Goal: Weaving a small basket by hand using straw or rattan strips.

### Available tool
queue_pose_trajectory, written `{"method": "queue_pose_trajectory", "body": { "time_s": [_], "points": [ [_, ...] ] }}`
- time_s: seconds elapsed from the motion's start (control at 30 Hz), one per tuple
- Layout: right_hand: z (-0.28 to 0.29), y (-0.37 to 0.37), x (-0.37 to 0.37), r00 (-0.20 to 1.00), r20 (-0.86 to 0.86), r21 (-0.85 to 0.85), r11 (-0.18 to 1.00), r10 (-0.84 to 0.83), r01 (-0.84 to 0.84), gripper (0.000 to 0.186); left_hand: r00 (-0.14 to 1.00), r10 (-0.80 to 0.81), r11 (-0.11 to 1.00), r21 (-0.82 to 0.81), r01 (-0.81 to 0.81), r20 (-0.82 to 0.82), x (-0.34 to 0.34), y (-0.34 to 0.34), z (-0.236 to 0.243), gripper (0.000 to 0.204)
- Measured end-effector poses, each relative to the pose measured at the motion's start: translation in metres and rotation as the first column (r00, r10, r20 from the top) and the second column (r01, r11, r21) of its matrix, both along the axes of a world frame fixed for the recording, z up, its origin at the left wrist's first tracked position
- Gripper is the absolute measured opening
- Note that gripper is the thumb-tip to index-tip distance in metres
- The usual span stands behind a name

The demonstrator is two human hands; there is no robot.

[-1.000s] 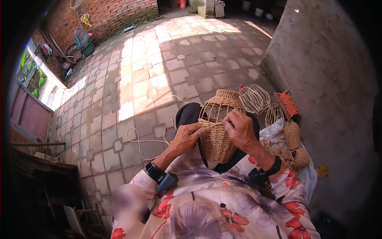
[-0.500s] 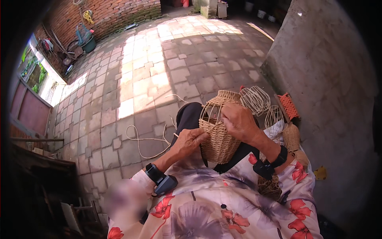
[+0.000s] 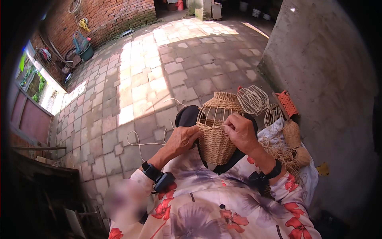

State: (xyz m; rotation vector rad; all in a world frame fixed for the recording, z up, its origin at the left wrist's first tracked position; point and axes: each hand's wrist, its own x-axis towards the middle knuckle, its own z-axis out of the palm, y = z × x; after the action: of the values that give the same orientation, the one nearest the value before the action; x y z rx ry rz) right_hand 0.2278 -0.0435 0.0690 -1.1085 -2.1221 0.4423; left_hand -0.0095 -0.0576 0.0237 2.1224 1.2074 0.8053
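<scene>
A tan woven basket stands between my knees on my lap. Its lower body and its collar are tightly woven; bare upright stakes show in the gap between them. My left hand is closed at the left side of the basket, by the upper edge of the lower weave. With thumb and fingers pinched together, my right hand grips the right side at that same edge. Any strand inside its fingers is too small to make out. A loose pale cord trails on the floor at my left.
To the right, open stake frames, an orange woven piece and a small woven basket lie by a grey wall. Tangled fibre cord rests on a white sack. Stone paving stretches ahead.
My right hand has come down from the stakes to the edge of the lower weave. My left hand has shifted slightly left, and the cord on the floor has moved.
</scene>
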Motion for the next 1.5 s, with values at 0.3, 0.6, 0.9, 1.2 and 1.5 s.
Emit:
{"method": "queue_pose_trajectory", "body": {
  "time_s": [0.3,0.6,0.9,1.2,1.5],
  "points": [
    [-0.002,-0.003,0.024,0.966,-0.247,-0.020,0.997,-0.072,0.069,0.014,0.992,0.084,0.969,0.224,-0.104,0.096,0.035,0.002,0.040,0.015],
    [-0.020,-0.007,0.040,0.937,-0.347,-0.018,1.000,-0.028,0.023,0.026,1.000,0.004,0.997,-0.079,-0.003,0.014,0.051,0.020,0.047,0.019],
    [-0.045,-0.023,0.057,0.968,-0.250,0.107,0.994,0.021,0.006,0.027,0.999,-0.014,0.965,-0.261,0.023,0.035,0.049,0.023,0.039,0.029],
    [-0.061,-0.010,0.067,0.868,-0.422,-0.229,0.957,-0.261,0.177,0.025,0.993,0.005,0.908,-0.417,0.045,0.118,0.035,-0.017,0.047,0.029],
    [-0.059,0.012,0.079,0.728,-0.579,-0.428,0.897,-0.369,0.114,0.027,0.939,0.132,0.871,-0.489,0.043,0.316,-0.003,-0.025,0.036,0.035]
  ]
}}
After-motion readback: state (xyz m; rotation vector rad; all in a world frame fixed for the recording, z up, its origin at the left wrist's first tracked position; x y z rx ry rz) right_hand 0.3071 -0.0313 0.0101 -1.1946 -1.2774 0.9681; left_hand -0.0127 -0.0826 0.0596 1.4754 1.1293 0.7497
